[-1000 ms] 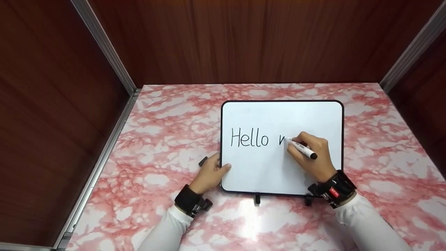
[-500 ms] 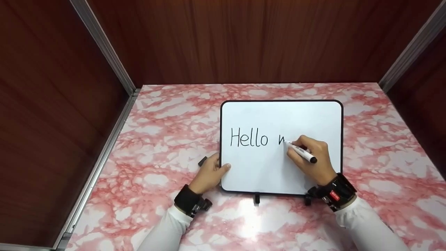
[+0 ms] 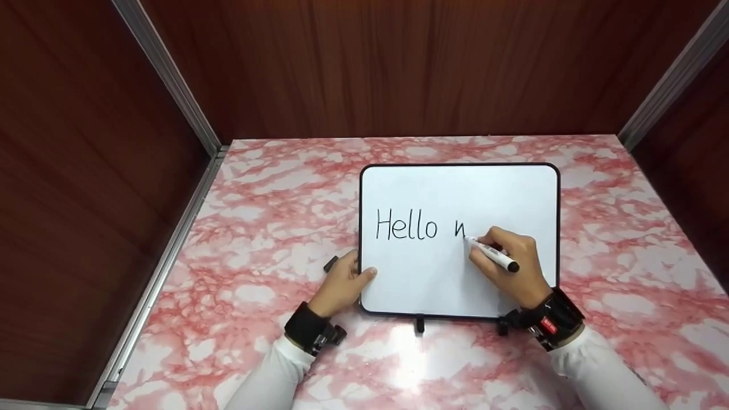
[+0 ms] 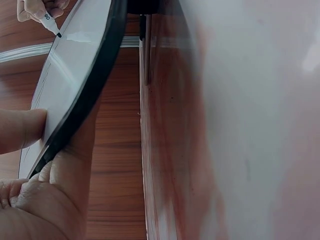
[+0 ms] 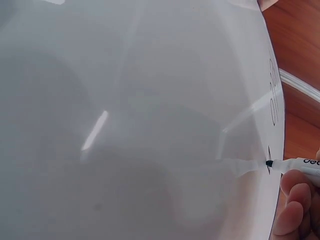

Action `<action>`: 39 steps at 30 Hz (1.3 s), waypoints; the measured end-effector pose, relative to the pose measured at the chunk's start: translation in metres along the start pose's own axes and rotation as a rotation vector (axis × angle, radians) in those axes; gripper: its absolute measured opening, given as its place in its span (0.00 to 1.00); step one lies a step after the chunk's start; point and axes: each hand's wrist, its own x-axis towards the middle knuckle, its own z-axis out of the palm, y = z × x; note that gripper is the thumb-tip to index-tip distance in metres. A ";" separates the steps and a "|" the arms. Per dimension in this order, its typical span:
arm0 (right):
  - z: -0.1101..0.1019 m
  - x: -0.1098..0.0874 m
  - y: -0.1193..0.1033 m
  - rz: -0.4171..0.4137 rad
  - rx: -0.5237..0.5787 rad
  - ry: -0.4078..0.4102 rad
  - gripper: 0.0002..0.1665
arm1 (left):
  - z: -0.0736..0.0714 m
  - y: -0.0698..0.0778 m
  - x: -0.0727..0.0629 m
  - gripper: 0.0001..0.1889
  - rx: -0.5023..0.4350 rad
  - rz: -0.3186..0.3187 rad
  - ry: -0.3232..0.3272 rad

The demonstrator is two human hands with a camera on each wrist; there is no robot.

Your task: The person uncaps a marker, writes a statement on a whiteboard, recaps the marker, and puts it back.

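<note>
A whiteboard with a dark frame stands tilted on small black feet. "Hello" is handwritten on it in black, followed by a slanted stroke group like an "n" or part of a "w". My left hand grips the board's left edge, thumb on the front face and fingers behind, as the left wrist view shows around the frame. My right hand pinches a white marker with a black end. In the right wrist view the marker's black tip meets the board at the newest stroke.
The board's black feet rest on a red-and-white marbled table. Dark wood panels close off the back and sides, with metal rails at the corners. A black wristband device is strapped to each wrist.
The marker and right hand have moved down slightly, and the letter after "Hello" has gained a further downward stroke. The left hand keeps its grip on the board's edge.
</note>
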 end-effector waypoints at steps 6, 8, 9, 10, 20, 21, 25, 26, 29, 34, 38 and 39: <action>0.001 0.000 0.002 -0.026 -0.001 0.023 0.10 | -0.001 0.017 -0.007 0.14 -0.033 0.035 -0.022; 0.001 0.001 0.002 -0.038 -0.010 0.030 0.10 | -0.001 0.014 -0.006 0.14 -0.042 0.046 -0.021; 0.001 0.001 0.003 -0.044 -0.015 0.032 0.10 | -0.001 0.010 -0.005 0.14 -0.041 0.043 -0.017; 0.001 0.002 0.003 -0.045 -0.016 0.034 0.10 | -0.001 0.007 -0.003 0.14 -0.038 0.043 -0.013; -0.004 0.013 0.005 -0.021 -0.034 0.050 0.08 | -0.001 -0.004 0.001 0.14 -0.012 0.045 0.005; -0.004 0.014 0.006 -0.022 -0.041 0.050 0.08 | 0.000 -0.004 0.001 0.14 -0.013 0.045 0.005; -0.005 0.016 0.007 -0.013 -0.044 0.050 0.08 | 0.000 -0.004 0.001 0.14 -0.023 0.037 0.001; -0.005 0.016 0.008 -0.009 -0.041 0.051 0.08 | 0.000 -0.004 0.001 0.14 -0.025 0.038 -0.001; -0.005 0.016 0.008 -0.006 -0.031 0.052 0.08 | -0.001 0.010 -0.005 0.14 -0.022 0.032 -0.005; -0.005 0.016 0.008 -0.008 -0.021 0.048 0.08 | -0.003 0.033 -0.013 0.13 -0.005 0.045 -0.011; -0.005 0.016 0.009 -0.005 -0.015 0.044 0.07 | -0.003 0.028 -0.011 0.13 0.023 0.065 -0.012; -0.005 0.016 0.009 -0.005 -0.014 0.044 0.07 | -0.003 0.023 -0.009 0.13 0.026 0.064 -0.011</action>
